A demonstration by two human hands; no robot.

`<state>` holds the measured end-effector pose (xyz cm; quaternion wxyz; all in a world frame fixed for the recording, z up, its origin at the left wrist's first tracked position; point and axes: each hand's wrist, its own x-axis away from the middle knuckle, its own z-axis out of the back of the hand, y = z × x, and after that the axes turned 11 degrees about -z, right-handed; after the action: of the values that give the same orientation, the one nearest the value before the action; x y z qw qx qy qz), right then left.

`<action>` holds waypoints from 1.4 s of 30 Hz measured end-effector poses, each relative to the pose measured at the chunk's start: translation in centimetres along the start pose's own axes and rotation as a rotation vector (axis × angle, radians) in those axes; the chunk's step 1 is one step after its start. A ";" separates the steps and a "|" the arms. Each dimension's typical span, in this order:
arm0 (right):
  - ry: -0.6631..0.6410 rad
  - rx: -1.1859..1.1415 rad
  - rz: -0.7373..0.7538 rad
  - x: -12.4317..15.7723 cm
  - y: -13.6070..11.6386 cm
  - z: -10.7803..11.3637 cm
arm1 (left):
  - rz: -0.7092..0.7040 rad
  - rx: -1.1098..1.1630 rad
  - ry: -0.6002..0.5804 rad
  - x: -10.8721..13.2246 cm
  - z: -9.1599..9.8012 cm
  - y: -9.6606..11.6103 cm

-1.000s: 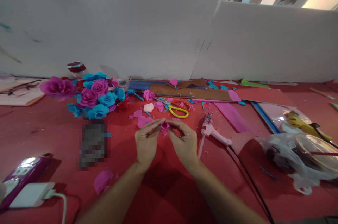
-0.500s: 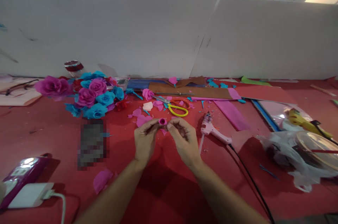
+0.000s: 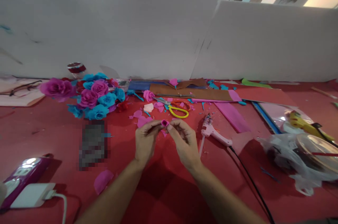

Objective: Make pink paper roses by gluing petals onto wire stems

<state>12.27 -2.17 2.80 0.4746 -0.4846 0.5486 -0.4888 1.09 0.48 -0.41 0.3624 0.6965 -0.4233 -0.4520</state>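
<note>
A small rolled pink paper piece [image 3: 165,123] with a dark hollow centre is pinched between both hands over the red table. My left hand [image 3: 146,139] has its fingertips closed on the roll's left side. On its right side, the thumb and fingers of my right hand [image 3: 184,141] grip it. Just beyond the hands lie pink paper petals [image 3: 144,121] and scissors [image 3: 178,111] with yellow and orange handles. A pale pink glue gun [image 3: 216,135] rests right of my right hand.
Pink, blue and red paper flowers [image 3: 97,100] stand at the left. A purple power strip [image 3: 29,169] with a white charger [image 3: 30,196] lies front left. Brown paper strips [image 3: 211,93] lie at the back. At the right is a plastic bag [image 3: 283,153]; a black cord [image 3: 248,174] runs frontward.
The pink roll has tilted slightly between the fingers, and its opening now looks less round. The whole view has shifted slightly; both hands keep their grip.
</note>
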 end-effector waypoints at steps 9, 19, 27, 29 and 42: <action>0.023 0.191 0.132 -0.6 0.5 0.5 | -0.041 0.055 -0.009 -0.4 0.1 1.1; 0.084 0.337 0.132 -0.9 2.0 0.2 | 0.173 0.166 -0.111 -0.2 -0.1 1.5; -0.002 0.548 0.148 -1.8 3.1 0.5 | 0.196 0.451 0.046 -1.4 0.3 1.6; 0.101 0.528 0.160 -1.8 3.0 0.6 | 0.191 0.506 0.125 -2.1 0.6 1.5; -0.070 -0.059 0.040 -0.9 1.8 0.0 | 0.258 0.128 -0.193 -0.6 -0.2 2.1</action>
<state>12.19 -1.17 1.07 0.4887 -0.5040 0.5554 -0.4458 0.64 0.25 1.69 0.3300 0.6115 -0.5698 -0.4387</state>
